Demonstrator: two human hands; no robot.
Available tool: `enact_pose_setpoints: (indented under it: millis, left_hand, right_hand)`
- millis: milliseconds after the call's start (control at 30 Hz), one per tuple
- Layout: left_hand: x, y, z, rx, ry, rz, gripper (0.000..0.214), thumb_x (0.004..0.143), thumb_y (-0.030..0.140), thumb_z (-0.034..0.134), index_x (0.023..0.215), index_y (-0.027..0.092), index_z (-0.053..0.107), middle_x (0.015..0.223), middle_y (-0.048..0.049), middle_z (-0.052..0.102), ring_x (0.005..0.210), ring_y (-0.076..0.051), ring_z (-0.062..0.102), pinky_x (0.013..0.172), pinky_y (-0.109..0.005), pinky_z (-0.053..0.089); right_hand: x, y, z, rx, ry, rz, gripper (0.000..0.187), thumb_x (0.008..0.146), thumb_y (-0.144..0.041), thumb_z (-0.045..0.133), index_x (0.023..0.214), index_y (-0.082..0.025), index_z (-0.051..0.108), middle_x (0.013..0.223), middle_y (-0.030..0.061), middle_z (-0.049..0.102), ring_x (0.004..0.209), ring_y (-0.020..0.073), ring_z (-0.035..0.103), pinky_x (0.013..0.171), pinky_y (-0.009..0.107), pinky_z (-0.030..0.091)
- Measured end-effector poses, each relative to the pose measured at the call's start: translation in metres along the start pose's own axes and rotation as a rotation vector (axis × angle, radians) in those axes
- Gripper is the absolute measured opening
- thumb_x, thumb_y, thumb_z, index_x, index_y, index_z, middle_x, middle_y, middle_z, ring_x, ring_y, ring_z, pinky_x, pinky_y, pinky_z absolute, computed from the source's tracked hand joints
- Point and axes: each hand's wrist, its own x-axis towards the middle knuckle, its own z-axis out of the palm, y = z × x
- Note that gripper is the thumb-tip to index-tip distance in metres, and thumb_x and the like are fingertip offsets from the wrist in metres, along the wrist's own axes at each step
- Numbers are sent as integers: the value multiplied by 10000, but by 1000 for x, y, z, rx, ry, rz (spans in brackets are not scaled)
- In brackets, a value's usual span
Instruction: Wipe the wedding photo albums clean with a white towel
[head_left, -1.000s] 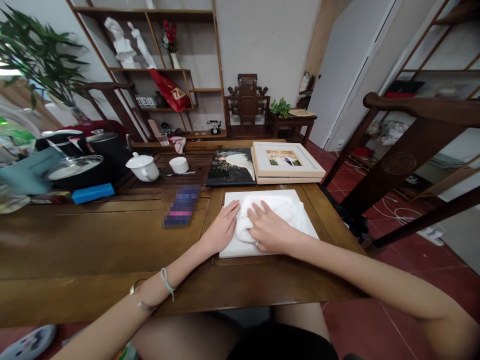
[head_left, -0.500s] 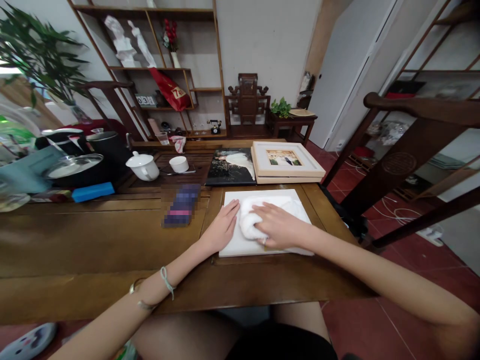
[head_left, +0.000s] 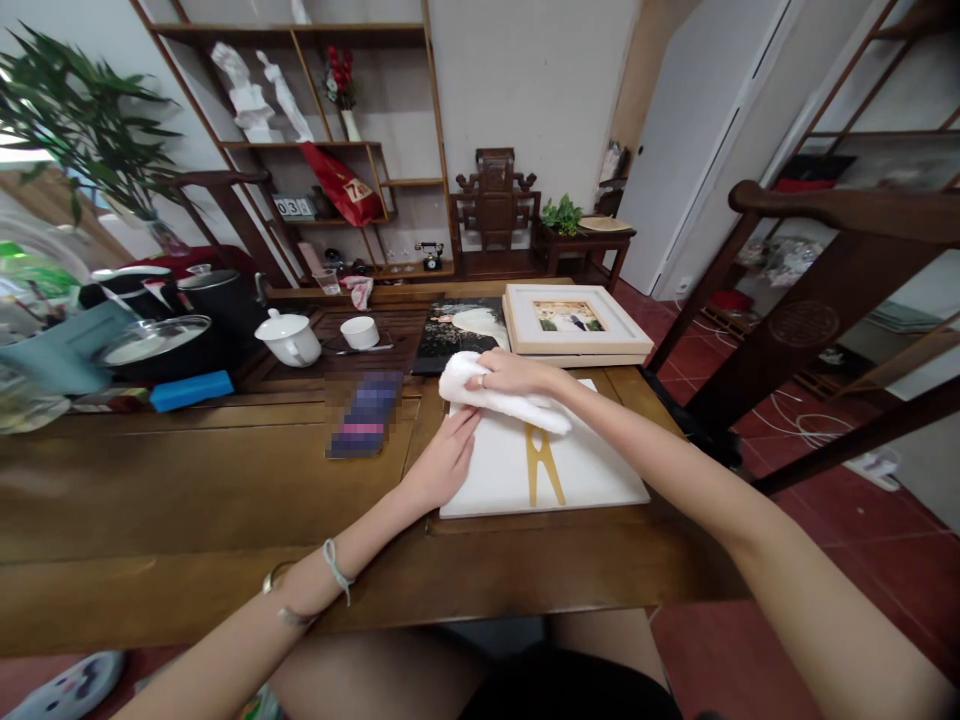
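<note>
A flat white panel point(head_left: 490, 485) lies on the wooden table close to its front edge. On its face shows a gold A-shaped piece point(head_left: 533, 475), its upper end covered by a fluffy white cloth point(head_left: 517, 406). My right hand point(head_left: 510, 372) grips this bunched cloth over the panel's far left part, with some fingers buried in it. Flat along the panel's left edge rests my left hand point(head_left: 448, 458), fingers stretched out, fingertips close to the cloth.
Behind the panel lie a dark photo print point(head_left: 442, 335) and stacked pale picture frames point(head_left: 630, 335). Leftward are a blurred-out phone-like object point(head_left: 366, 415), a white bowl point(head_left: 360, 332), a lidded white cup point(head_left: 289, 338) and a blue block point(head_left: 192, 390). A wooden chair point(head_left: 795, 330) stands at the right.
My right hand has swept the cloth away from me and to the left, uncovering the gold piece. My left hand stays at the panel's left edge.
</note>
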Motion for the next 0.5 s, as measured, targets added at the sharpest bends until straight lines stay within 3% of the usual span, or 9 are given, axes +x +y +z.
enact_pose_setpoints:
  millis: [233,500]
  left_hand:
    - [-1,-1,1,-3,9,6,472,955,247,279,1388,105,403,1470,-153,372,1387,-254,296,1152,-470,234]
    - [-2,-1,1,3,-7,-7,468,959,247,261,1390,123,397,1489,-138,351,1402,-233,270,1163,-469,196]
  right_hand:
    - [-2,14,3,3,-9,73,302,870,-402,459,847,-127,582,944,109,650,760,198,579,634,259,415]
    - [-67,61,-7,-26,21,286,343,873,-425,433,964,-132,586,1050,143,620,932,271,589,760,322,442]
